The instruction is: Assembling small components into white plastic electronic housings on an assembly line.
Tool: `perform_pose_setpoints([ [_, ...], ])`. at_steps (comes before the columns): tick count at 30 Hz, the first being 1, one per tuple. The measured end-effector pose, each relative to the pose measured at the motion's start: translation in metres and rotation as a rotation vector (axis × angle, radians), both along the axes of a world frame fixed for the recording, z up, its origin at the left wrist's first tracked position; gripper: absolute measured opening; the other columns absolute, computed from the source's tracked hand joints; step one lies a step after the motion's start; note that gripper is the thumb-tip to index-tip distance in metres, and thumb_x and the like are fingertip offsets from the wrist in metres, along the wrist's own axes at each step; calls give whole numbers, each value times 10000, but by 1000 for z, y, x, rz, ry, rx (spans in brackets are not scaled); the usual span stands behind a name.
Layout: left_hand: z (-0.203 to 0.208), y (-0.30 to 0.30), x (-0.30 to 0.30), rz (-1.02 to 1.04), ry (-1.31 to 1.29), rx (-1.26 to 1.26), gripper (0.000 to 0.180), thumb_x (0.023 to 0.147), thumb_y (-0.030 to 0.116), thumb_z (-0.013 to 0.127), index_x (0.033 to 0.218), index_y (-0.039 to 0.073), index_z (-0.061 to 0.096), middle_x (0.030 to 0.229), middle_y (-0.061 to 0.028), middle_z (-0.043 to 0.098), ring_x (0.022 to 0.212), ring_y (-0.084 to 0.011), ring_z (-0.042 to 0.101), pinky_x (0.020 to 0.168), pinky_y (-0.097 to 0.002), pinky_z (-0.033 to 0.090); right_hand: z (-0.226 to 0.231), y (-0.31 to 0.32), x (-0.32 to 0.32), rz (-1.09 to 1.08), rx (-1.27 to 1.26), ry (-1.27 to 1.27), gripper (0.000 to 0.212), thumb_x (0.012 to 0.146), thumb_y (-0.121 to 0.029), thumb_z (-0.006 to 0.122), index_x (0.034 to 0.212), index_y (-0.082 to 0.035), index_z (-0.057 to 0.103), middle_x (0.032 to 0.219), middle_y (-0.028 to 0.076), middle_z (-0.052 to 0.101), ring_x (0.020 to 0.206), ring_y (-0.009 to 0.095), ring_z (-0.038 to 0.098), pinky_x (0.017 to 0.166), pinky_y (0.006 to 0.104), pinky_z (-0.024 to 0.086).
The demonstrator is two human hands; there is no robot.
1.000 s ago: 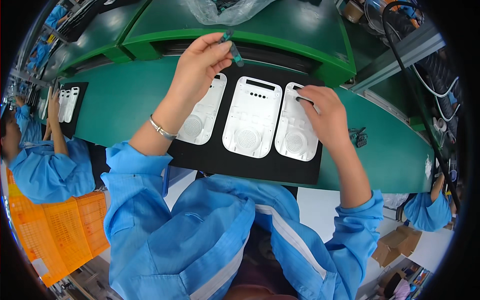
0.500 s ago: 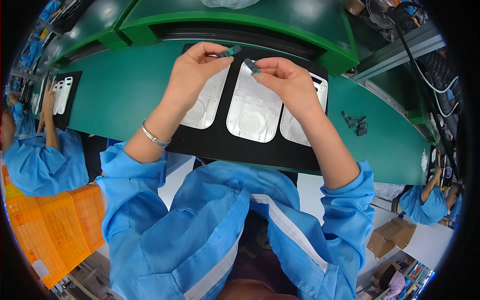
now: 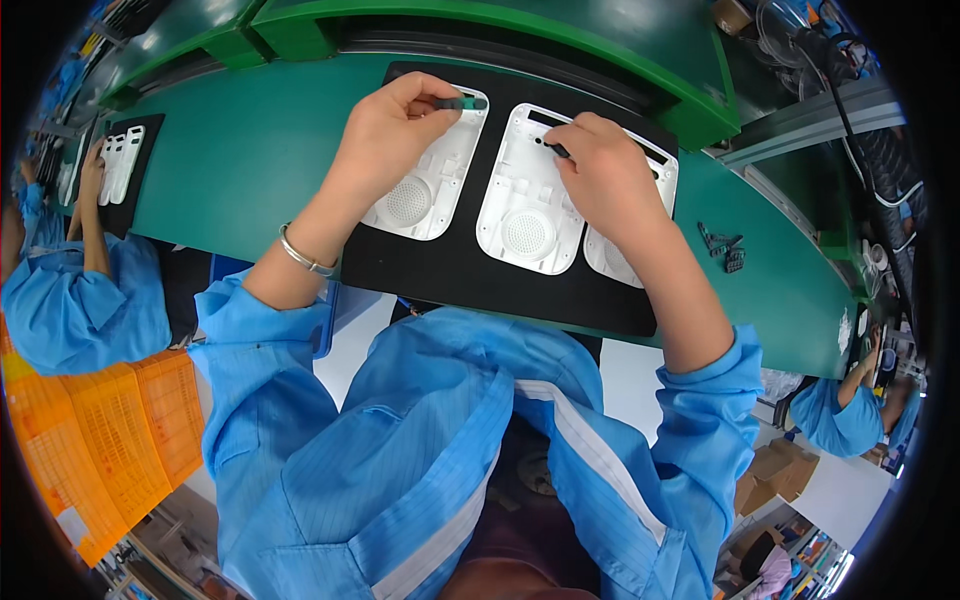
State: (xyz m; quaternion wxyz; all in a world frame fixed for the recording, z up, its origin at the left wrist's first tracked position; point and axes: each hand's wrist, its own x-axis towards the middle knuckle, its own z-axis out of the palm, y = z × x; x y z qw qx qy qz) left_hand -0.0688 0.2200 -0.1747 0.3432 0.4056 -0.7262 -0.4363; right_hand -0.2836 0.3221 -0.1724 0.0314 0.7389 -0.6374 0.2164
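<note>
My left hand (image 3: 393, 135) pinches a small dark strip with a green face (image 3: 465, 103) at the top of the left white plastic housing (image 3: 447, 170). Over the upper part of the middle white housing (image 3: 522, 195), my right hand (image 3: 612, 178) is closed on a small black strip (image 3: 557, 150), mostly covered by its fingers. Each of these housings has a round perforated grille near its lower end. A third white housing (image 3: 610, 262) lies to the right, partly hidden under my right hand and forearm. All three rest on a black mat (image 3: 400, 270).
Several loose black pieces (image 3: 722, 245) lie on the green table (image 3: 790, 290) to the right. A raised green shelf (image 3: 500, 20) runs along the back. Orange crates (image 3: 110, 440) stand at the lower left. Co-workers in blue sit at far left and far right.
My right hand has moved right and slightly down with its strip, uncovering the middle housing's top slot. My left hand's strip now lies over the left housing's top. The view has shifted slightly.
</note>
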Motion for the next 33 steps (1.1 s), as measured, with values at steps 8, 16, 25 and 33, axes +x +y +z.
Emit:
perform_pose_setpoints([
  [8,1,1,12,18,22,73,289,849,167,647,1098,20,640,886,-44,661,773,-96,598,708,-218,476,-3,-8,-6,106,71,-139,146,783,-46,605,910,-36,676,880,92,619,861,280,606,761,358,508],
  [16,1,3,20,-45,219,219,393,938,153,518,1302,16,467,939,-91,661,833,-120,613,768,-236,469,-7,-3,-6,2,-127,37,96,745,-70,642,832,-63,682,810,62,648,768,230,616,663,336,519],
  [25,1,5,25,-122,274,291,468,919,170,545,1349,42,413,948,-120,669,879,-144,643,747,-243,490,-12,3,-10,87,-226,143,140,713,-41,673,850,-59,696,842,53,655,746,218,612,642,320,518],
  [33,7,14,21,-116,211,258,467,911,174,561,1319,9,404,939,-120,671,847,-152,653,730,-241,491,-2,1,-5,108,-209,153,166,733,-39,669,897,-41,692,853,77,653,754,213,618,652,298,520],
])
